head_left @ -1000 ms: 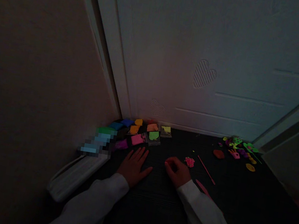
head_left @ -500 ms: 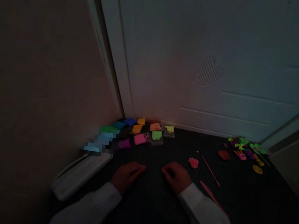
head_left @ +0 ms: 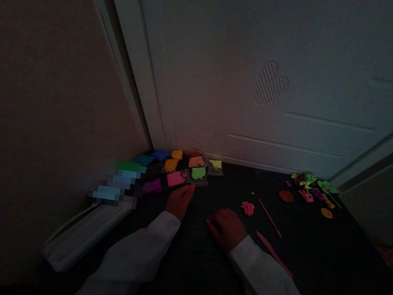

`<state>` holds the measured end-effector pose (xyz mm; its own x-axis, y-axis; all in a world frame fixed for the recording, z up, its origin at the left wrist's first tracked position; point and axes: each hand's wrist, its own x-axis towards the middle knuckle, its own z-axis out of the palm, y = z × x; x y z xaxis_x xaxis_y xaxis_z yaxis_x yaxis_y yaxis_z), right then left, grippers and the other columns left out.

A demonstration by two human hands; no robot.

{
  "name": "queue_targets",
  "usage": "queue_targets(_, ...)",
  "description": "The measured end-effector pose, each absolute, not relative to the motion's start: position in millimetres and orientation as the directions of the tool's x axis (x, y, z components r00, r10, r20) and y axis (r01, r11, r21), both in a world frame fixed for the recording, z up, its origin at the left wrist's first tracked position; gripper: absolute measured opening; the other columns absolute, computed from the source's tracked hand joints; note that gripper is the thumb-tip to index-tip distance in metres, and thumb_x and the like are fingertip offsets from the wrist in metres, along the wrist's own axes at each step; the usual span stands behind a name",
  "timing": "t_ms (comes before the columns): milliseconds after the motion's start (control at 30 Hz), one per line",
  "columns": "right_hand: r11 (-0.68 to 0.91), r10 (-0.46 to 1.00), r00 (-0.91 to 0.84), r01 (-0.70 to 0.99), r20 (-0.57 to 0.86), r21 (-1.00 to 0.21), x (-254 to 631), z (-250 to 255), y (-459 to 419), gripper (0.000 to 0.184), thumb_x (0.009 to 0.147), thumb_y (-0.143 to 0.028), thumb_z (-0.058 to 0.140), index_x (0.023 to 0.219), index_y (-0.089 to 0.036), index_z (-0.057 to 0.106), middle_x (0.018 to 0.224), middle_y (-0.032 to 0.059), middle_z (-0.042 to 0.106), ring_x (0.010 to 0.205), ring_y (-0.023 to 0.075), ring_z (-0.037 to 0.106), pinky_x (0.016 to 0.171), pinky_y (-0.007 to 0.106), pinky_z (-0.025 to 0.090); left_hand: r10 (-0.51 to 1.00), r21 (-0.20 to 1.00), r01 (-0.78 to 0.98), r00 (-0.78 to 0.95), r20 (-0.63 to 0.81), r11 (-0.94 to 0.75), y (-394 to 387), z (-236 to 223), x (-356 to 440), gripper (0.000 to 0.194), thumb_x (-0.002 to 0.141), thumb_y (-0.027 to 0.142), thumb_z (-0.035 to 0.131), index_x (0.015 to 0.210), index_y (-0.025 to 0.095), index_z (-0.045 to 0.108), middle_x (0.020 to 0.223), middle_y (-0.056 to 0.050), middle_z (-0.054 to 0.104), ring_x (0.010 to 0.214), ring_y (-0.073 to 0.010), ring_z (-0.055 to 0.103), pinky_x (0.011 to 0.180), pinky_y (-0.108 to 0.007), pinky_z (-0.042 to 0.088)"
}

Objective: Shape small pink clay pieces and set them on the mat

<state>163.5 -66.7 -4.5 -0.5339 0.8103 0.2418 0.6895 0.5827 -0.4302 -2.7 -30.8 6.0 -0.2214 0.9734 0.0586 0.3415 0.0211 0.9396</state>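
Note:
My left hand (head_left: 179, 201) reaches forward, its fingers stretched out at the near edge of a green clay packet (head_left: 198, 173). Just left of them lies a pink clay packet (head_left: 177, 178). Nothing shows in this hand. My right hand (head_left: 227, 228) rests low over the dark table with curled fingers, thumb toward the fingertips; whatever it may hold is hidden. To its right lie a pink clay flower (head_left: 247, 208), a thin pink modelling stick (head_left: 270, 218) and a pink modelling knife (head_left: 274, 253).
More clay packets, among them orange (head_left: 170, 165), purple (head_left: 153, 186) and yellow (head_left: 215, 166), lie at back left. A long pale case (head_left: 85, 234) lies along the left wall. Small coloured clay pieces (head_left: 317, 190) and a red lump (head_left: 286, 196) lie at back right.
My left hand has moved forward from the table's middle to the packets. My right hand stays nearly where it was, still curled. The whole view has shifted slightly.

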Motion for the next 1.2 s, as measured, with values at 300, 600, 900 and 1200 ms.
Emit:
queue_targets(300,0.683,0.727,-0.642,0.640,0.243,-0.352,170.2,3.2,-82.4,0.031,0.073,-0.027,0.044,0.104,-0.025,0.049,0.105,0.0051,0.050,0.097,0.0210,0.039,0.079,0.037,0.031,0.985,0.940,0.340,-0.167,0.039,0.021,-31.4,7.5,-4.5,0.035,0.071,0.045,0.032,0.051,0.017,0.041,0.037,0.007,0.030,0.036,-0.0060,0.029,0.038,-0.019,0.023)
queue_targets(600,0.679,0.733,-0.646,0.674,0.213,-0.291,170.0,4.5,-83.5,0.038,0.073,-0.034,0.043,0.110,-0.024,0.045,0.117,0.0054,0.042,0.108,0.0234,0.030,0.085,0.042,0.024,0.996,0.903,0.428,-0.054,0.066,-0.036,-31.4,6.9,-12.5,0.036,0.073,0.044,0.031,0.056,0.016,0.046,0.038,0.006,0.035,0.040,-0.0074,0.035,0.041,-0.020,0.027)
queue_targets(900,0.702,0.709,-0.684,0.666,0.169,-0.251,165.1,13.1,-87.2,0.040,0.076,-0.039,0.037,0.113,-0.025,0.040,0.118,0.0029,0.041,0.111,0.0207,0.027,0.089,0.041,0.018,0.995,0.896,0.440,-0.055,0.087,-0.055,-31.2,4.9,-11.4,0.036,0.073,0.044,0.032,0.056,0.017,0.047,0.039,0.006,0.035,0.040,-0.0073,0.035,0.042,-0.020,0.027)
queue_targets(1200,0.635,0.771,-0.608,0.721,0.186,-0.276,165.3,4.3,-83.0,0.040,0.075,-0.037,0.039,0.112,-0.022,0.041,0.113,0.0051,0.044,0.106,0.0210,0.032,0.087,0.038,0.022,0.996,0.890,0.453,-0.040,0.083,-0.056,-30.9,5.9,-11.9,0.036,0.073,0.045,0.031,0.057,0.017,0.047,0.039,0.006,0.037,0.041,-0.0075,0.037,0.044,-0.020,0.028)
